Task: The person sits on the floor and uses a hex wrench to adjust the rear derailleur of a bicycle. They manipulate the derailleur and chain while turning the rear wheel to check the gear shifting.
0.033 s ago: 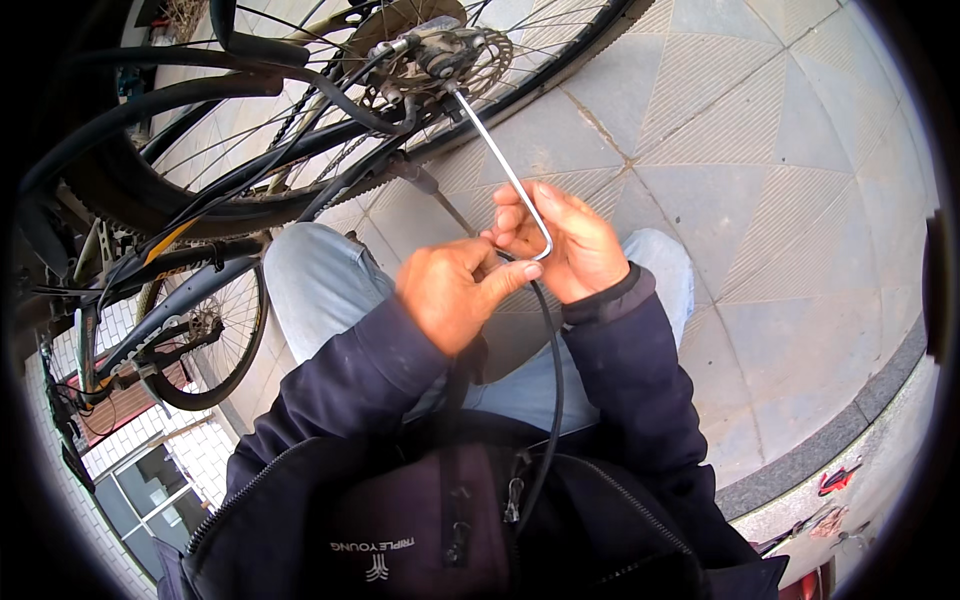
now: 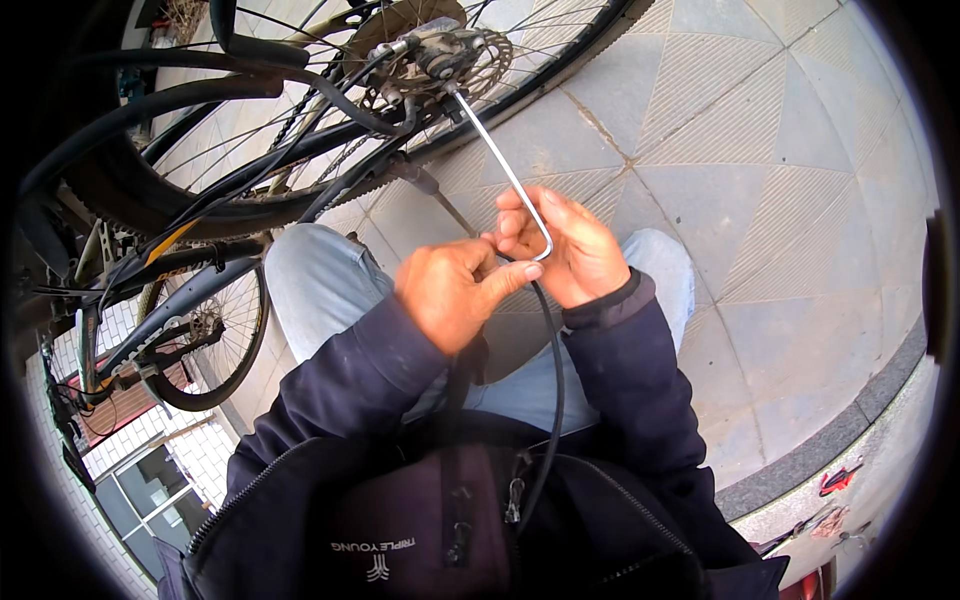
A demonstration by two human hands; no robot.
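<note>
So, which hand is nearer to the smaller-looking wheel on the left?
Left. The left hand, at the bent end of the L-shaped silver tool, is apart from the smaller-looking wheel, to its right; the right hand is farther right.

A shiny L-shaped wrench [image 2: 488, 143] is held slanted, bent end lowermost. Its far tip is set at the grimy brake caliper [image 2: 440, 62].

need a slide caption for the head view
Left hand at the short end of a silver L-shaped key, right hand cupped near its bend, long arm extending to a bicycle disc brake.
</note>
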